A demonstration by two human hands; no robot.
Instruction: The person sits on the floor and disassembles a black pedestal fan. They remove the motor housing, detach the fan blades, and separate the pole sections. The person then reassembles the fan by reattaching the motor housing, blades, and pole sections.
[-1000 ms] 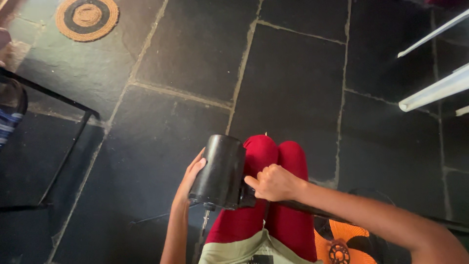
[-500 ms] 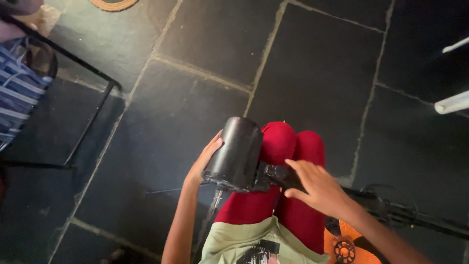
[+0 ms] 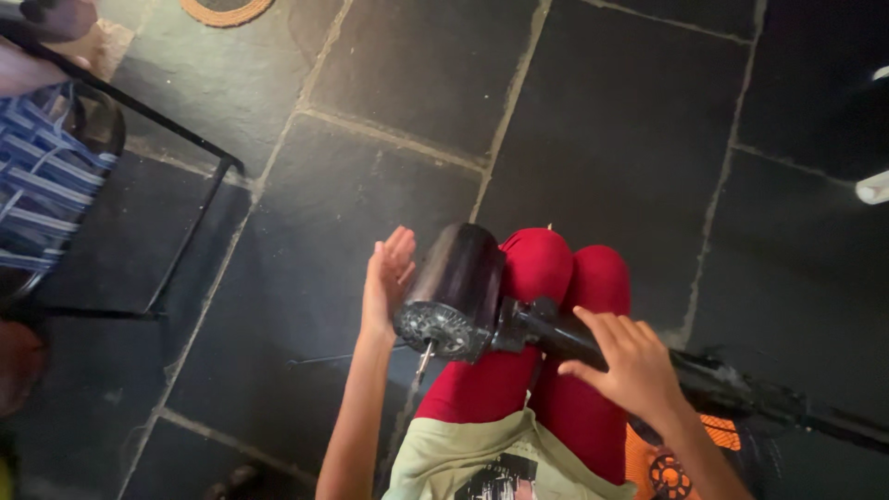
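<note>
**Black motor unit on stem, held across the lap**

Item: a black cylindrical motor housing [image 3: 456, 289], its vented round end face turned toward the camera, with a thin metal shaft [image 3: 423, 363] sticking out of the centre of that face. The housing lies against the knees of the red-clad legs [image 3: 556, 370] of the seated person. Its long axis runs from the near, lower-left face up and away toward the knees.

Attachment: a black neck and stem [image 3: 574, 338] leaves the housing's right side and runs rightward and slightly down across the thigh, going on past the wrist as a dusty black bar [image 3: 741, 389] toward the right edge of the view.

Right hand [image 3: 634, 366]: laid on top of the stem just right of the housing, fingers spread and curved over it. It presses or lightly clasps the stem; a full clench cannot be made out.

Left hand [image 3: 387, 278]: open and flat, fingers together and pointing up, palm turned toward the housing's left wall. It is just beside it, and contact cannot be confirmed. This is the hand nearer the housing itself, and it holds nothing.

Surroundings: dark stone floor slabs [image 3: 389, 74] with pale joints; a black metal frame [image 3: 139, 111] with blue striped cloth [image 3: 46, 176] at left; a round woven mat [image 3: 227, 9] at top; an orange part [image 3: 667, 463] under the right forearm.
</note>
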